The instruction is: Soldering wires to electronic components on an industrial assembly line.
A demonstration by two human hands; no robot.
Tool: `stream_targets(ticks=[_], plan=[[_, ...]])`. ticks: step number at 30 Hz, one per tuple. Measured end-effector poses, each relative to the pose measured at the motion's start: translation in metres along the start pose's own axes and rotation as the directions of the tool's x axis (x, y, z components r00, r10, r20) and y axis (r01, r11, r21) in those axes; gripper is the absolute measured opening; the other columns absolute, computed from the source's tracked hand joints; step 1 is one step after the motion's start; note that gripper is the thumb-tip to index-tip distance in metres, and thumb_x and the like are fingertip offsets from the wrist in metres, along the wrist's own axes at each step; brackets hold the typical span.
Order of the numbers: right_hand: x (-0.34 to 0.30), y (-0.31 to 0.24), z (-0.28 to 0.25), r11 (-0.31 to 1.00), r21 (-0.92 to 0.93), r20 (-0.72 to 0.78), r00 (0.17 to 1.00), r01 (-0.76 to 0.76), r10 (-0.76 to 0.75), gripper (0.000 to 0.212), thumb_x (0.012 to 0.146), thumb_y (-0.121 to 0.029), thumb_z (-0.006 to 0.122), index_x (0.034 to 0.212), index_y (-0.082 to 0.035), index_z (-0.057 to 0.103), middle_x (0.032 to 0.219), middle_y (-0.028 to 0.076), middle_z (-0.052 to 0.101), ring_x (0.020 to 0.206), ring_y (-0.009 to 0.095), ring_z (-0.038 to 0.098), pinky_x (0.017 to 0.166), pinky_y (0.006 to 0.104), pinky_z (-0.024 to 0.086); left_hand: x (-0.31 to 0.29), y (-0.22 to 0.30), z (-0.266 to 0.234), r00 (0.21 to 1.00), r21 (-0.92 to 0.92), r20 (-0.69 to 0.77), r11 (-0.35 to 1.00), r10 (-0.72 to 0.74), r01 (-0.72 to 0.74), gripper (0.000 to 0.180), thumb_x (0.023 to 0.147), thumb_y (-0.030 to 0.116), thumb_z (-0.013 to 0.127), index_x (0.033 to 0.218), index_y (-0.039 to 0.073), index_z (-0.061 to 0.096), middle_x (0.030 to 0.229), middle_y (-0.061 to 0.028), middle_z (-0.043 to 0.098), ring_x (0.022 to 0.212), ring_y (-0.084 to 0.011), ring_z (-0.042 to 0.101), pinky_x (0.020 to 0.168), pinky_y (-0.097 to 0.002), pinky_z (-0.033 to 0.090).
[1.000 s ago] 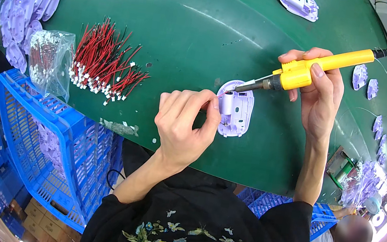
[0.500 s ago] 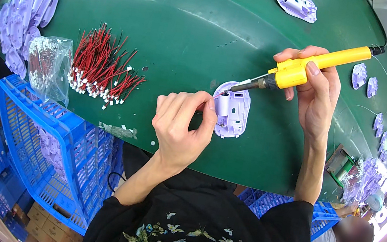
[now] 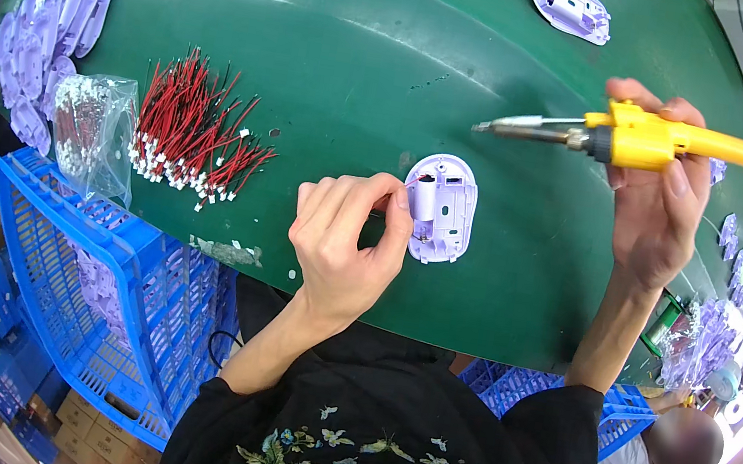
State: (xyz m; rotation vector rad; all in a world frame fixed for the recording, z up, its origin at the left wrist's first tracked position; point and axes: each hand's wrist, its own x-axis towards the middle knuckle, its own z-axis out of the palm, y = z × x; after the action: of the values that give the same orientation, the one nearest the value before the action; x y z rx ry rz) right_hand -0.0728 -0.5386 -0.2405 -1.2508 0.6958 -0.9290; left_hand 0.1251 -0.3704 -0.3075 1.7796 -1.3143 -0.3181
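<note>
A lilac plastic housing [image 3: 451,215] lies on the green table [image 3: 344,94], its ribbed inside facing up. At its left edge my left hand [image 3: 347,238] is closed in a pinch on a thin wire [image 3: 413,181], whose end reaches toward the top of the housing; the rest of the wire is hidden by my fingers. Up and to the right, my right hand [image 3: 655,198] grips a yellow soldering iron [image 3: 645,138] with a solder-feed tube. The iron's tip points left, in the air above the table and apart from the housing.
Red and black wires with white connectors [image 3: 195,129] lie left of my left hand, beside a clear bag [image 3: 93,133] of more. Lilac parts [image 3: 43,49] are piled farther left. Another housing [image 3: 568,7] lies at the far edge. A green solder spool [image 3: 662,324] stands right; a blue crate [image 3: 106,269] sits lower left.
My right hand has lifted the soldering iron away from the housing, up and to the right, and turned it nearly level. My left hand has stayed almost still at the housing.
</note>
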Motion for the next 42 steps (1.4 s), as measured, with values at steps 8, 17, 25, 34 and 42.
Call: stream_targets(ticks=[8, 17, 25, 34, 42], plan=[[-0.008, -0.026, -0.046, 0.966, 0.089, 0.081, 0.965, 0.244, -0.251, 0.042, 0.103, -0.029, 0.052, 0.138, -0.007, 0.043, 0.146, 0.035, 0.038, 0.122, 0.028, 0.058, 0.104, 0.0387, 0.05, 0.003, 0.014, -0.018, 0.992, -0.072, 0.084, 0.992, -0.098, 0.104, 0.014, 0.083, -0.001, 0.073, 0.097, 0.001, 0.072, 0.076, -0.0039, 0.066, 0.064, -0.0137, 0.055, 0.063, -0.0296, 0.039], [-0.024, -0.063, -0.054, 0.949, -0.121, -0.204, 0.928, 0.292, -0.311, 0.048, 0.095, -0.034, 0.057, 0.13, -0.002, 0.05, 0.13, 0.029, 0.053, 0.093, 0.016, 0.059, 0.073, 0.02, 0.049, -0.046, 0.012, -0.222, 0.896, 0.242, -0.341, 0.894, -0.285, 0.376, 0.011, 0.09, -0.006, 0.066, 0.1, -0.002, 0.07, 0.093, -0.0085, 0.07, 0.078, -0.0143, 0.062, 0.071, -0.025, 0.049], [-0.017, -0.063, -0.078, 0.923, -0.123, -0.26, 0.886, 0.365, -0.385, 0.038, 0.103, -0.032, 0.049, 0.124, -0.001, 0.059, 0.127, 0.027, 0.061, 0.071, 0.01, 0.051, 0.066, 0.0225, 0.047, -0.045, -0.044, -0.311, 0.853, 0.873, -0.427, 0.108, -0.301, 0.475, 0.04, 0.099, 0.034, 0.063, 0.126, 0.005, 0.067, 0.096, -0.0179, 0.066, 0.087, -0.0328, 0.064, 0.079, -0.0405, 0.051], [-0.038, -0.092, -0.091, 0.914, -0.068, -0.209, 0.89, 0.401, -0.406, 0.044, 0.103, -0.037, 0.052, 0.128, -0.002, 0.054, 0.136, 0.024, 0.053, 0.113, 0.021, 0.06, 0.1, 0.0336, 0.051, 0.146, 0.032, 0.026, 0.866, 0.09, 0.278, 0.886, 0.416, -0.454, 0.047, 0.086, 0.02, 0.074, 0.129, 0.007, 0.062, 0.128, -0.0178, 0.059, 0.118, -0.0361, 0.056, 0.101, -0.046, 0.044], [-0.046, -0.102, -0.086, 0.925, 0.031, -0.288, 0.889, 0.38, -0.356, 0.047, 0.104, -0.04, 0.044, 0.127, -0.001, 0.056, 0.131, 0.026, 0.057, 0.102, 0.016, 0.063, 0.078, 0.0185, 0.049, 0.158, 0.043, 0.097, 0.811, 0.156, 0.252, 0.805, 0.527, -0.572, 0.021, 0.089, 0.018, 0.071, 0.109, 0.013, 0.068, 0.114, -0.0044, 0.063, 0.11, -0.0269, 0.054, 0.089, -0.0444, 0.039]])
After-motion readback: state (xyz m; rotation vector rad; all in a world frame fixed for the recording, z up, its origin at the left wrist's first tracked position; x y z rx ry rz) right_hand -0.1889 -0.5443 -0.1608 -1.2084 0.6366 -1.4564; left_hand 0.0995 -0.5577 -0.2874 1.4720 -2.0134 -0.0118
